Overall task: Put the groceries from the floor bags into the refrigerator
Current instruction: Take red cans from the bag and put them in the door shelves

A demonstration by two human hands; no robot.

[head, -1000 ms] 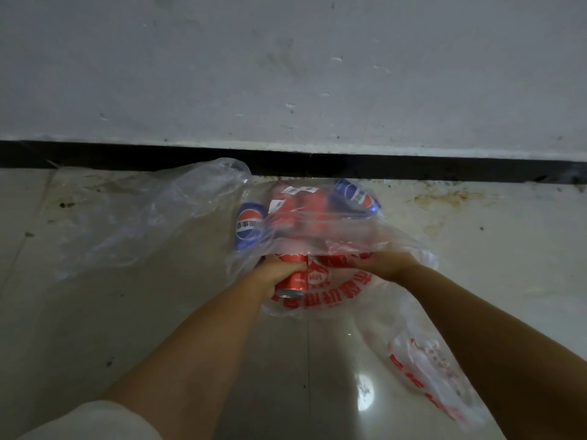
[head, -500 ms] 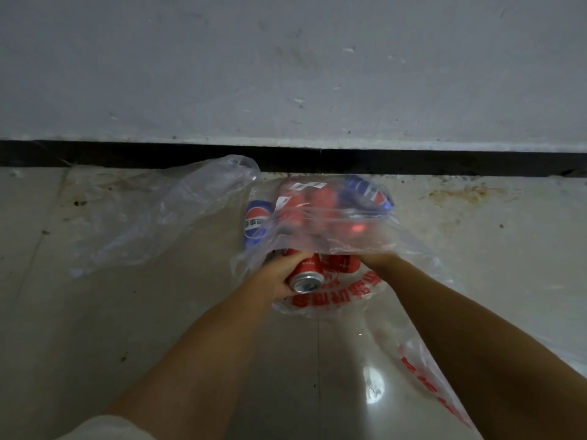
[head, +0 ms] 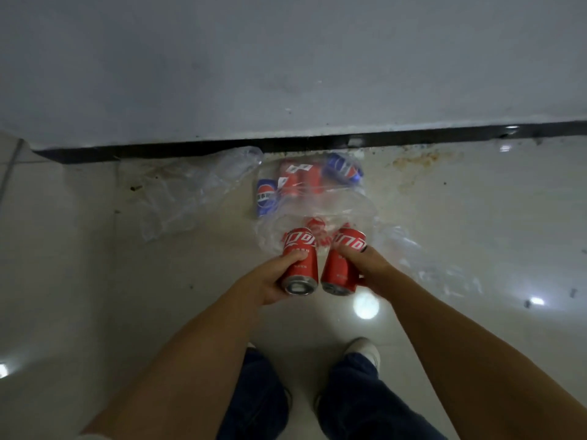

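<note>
Both cans are out of the bag now! The left hand (head: 270, 282) has its grip wrapped round one red can (head: 300, 265), the right hand (head: 370, 269) curls round a second red can (head: 343, 262), side by side above the floor (head: 95, 281). Beyond them the clear bag (head: 317, 208) lies slack by the wall (head: 286, 58), blue cans (head: 265, 196) and more red ones inside. Two down; the refrigerator, out of view, comes next, I'd say.

Floor (head: 95, 281): pale glossy tile, stained near the wall.
Bag under my reach (head: 317, 204): clear plastic, lying flat, red and blue cans inside (count uncertain).
Second bag (head: 184, 192): clear, crumpled, just left.
</note>
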